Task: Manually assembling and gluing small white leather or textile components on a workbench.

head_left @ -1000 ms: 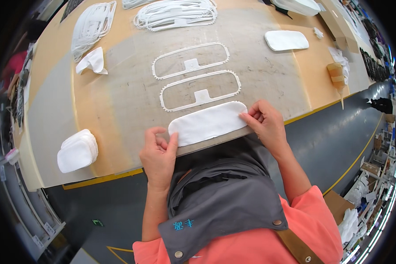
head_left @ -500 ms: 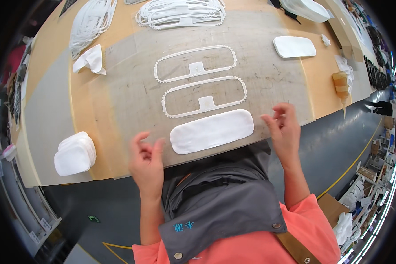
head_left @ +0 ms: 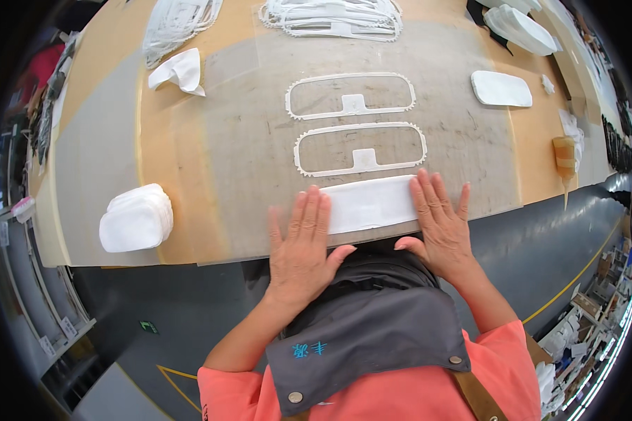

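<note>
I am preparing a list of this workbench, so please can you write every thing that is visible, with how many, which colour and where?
oblong pad: 1, white, near table edge, under both hands
toothed frames: 2, white, in a column behind the pad
stack of pads: 1 stack, white, near left of table
single pad: 1, white, far right
crumpled cloth: 1, white, far left
heap of frames: 1 heap, white, far edge, centre
glue bottle: 1, amber, right edge
table: 1, tan with grey mat
left hand: flat on pad's left end
right hand: flat on pad's right end
</note>
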Tool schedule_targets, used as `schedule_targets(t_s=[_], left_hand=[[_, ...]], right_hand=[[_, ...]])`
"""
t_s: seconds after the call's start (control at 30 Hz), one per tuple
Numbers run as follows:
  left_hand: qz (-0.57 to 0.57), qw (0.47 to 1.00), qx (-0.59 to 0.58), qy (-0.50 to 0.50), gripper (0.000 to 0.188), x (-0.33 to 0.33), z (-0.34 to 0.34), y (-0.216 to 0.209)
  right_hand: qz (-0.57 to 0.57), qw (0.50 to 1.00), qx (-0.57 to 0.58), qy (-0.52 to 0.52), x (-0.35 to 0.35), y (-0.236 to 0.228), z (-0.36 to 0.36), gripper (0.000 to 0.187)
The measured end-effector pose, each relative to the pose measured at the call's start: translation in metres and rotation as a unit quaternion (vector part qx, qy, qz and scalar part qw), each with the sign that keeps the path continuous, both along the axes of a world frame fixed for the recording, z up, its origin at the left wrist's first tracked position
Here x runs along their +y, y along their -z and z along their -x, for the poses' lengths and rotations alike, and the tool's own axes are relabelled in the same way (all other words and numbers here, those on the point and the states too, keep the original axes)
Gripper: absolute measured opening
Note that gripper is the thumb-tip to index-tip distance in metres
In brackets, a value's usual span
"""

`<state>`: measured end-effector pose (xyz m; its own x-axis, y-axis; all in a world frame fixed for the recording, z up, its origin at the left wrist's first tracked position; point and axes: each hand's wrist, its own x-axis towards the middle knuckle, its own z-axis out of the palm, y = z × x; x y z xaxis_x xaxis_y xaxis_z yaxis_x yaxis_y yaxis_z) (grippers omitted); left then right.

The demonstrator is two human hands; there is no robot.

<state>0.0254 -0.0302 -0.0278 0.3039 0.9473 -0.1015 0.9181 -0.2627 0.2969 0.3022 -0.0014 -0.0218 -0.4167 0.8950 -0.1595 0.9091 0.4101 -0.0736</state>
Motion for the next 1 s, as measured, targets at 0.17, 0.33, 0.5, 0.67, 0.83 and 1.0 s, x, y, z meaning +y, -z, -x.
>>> schedule_targets(t_s=[0.17,0.33,0.5,0.67,0.83,1.0], left_hand=[[0.004,0.997,0.019,-0.074,0.104,-0.013,0.037,-0.017],[-0.040,0.988,-0.020,-0.147,0.097,-0.016,0.049,-0.019],[-0.066,0.984,-0.039,-0.161,0.088,-0.033,0.051,-0.019],[-0.087,0.980,-0.093,-0.154,0.077,-0.044,0.047,-0.010],[-0.110,0.980,-0.124,-0.112,0.056,-0.040,0.036,-0.003],[-0.118,0.983,-0.118,-0.078,0.048,-0.034,0.028,0.004]], right_hand=[[-0.069,0.991,0.118,0.008,0.007,-0.025,0.002,0.090],[-0.044,0.938,0.309,-0.151,0.028,-0.024,0.075,0.026],[-0.039,0.949,0.203,-0.238,0.042,-0.015,0.106,0.015],[-0.034,0.947,0.182,-0.261,0.048,-0.011,0.110,0.015],[-0.013,0.931,0.292,-0.220,0.054,-0.003,0.107,0.013],[0.124,0.881,0.454,-0.043,0.053,-0.020,0.085,0.007]])
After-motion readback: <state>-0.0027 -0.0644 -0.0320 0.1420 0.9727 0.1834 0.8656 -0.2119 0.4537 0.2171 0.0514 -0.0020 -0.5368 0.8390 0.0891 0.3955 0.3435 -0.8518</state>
